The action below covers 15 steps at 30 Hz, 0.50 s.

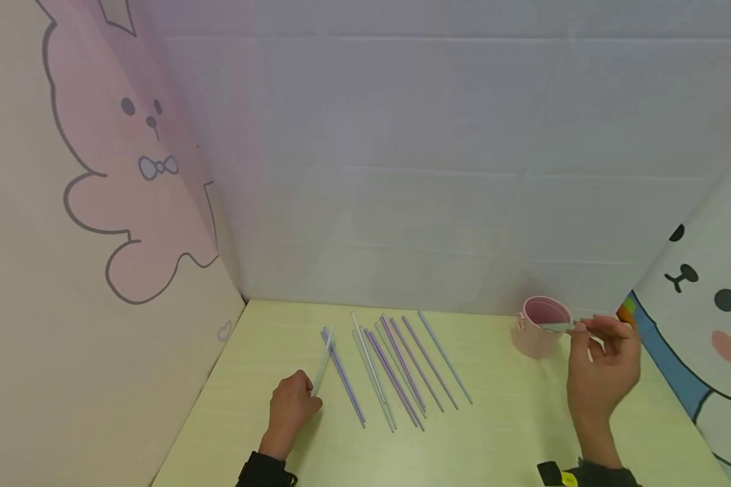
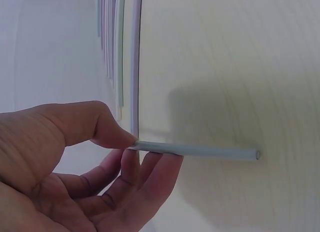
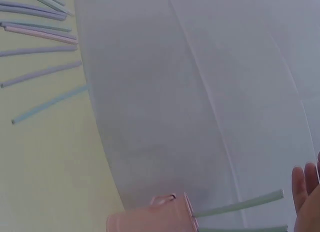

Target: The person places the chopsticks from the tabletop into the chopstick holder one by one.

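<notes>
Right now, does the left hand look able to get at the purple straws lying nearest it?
Probably yes: the purple straws lie close to the left hand, with only the pale straw it pinches in between; that may need setting down first.

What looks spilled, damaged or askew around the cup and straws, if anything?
Nothing looks spilled or damaged. The pink cup stands upright with two pale green straws sticking out. Only the loose straws on the table look slightly untidy, lying at uneven angles.
</notes>
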### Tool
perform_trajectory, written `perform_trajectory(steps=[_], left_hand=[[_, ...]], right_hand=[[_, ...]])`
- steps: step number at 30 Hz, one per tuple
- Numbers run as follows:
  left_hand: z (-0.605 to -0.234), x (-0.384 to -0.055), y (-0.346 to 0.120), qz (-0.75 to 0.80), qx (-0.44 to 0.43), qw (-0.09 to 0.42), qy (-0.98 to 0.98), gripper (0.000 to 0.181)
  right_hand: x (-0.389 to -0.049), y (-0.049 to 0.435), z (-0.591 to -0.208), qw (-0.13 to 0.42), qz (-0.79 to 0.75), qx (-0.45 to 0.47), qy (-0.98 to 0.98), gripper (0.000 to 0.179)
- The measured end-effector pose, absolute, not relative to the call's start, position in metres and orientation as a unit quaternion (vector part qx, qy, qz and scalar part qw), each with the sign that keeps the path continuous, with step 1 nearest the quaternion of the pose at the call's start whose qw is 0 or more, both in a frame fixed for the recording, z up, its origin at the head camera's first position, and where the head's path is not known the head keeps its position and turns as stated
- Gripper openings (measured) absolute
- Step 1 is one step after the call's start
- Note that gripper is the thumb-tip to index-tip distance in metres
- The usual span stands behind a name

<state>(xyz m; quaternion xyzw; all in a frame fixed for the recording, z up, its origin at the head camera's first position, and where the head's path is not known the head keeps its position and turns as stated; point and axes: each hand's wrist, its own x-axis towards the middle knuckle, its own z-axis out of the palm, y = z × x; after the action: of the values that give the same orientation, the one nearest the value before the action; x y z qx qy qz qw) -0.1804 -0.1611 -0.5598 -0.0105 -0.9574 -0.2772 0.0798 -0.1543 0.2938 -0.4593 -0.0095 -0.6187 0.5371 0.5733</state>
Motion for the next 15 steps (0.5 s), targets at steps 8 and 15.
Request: perform_trajectory(steps=[8,15], left_hand=[[-0.560,-0.177,-0.140,-0.292,-0.055,0.073,-0.952,0.019],[-0.555,-0.173,-0.122,-0.300,-0.085,0.063,-0.948,0.020]], right_hand=[[-0.150,0.251,-0.462,0.514,0.616,0.047,-0.595,0.029],[-0.154,0.218,-0.482,0.450,0.640,0.081,-0.617,0.033]])
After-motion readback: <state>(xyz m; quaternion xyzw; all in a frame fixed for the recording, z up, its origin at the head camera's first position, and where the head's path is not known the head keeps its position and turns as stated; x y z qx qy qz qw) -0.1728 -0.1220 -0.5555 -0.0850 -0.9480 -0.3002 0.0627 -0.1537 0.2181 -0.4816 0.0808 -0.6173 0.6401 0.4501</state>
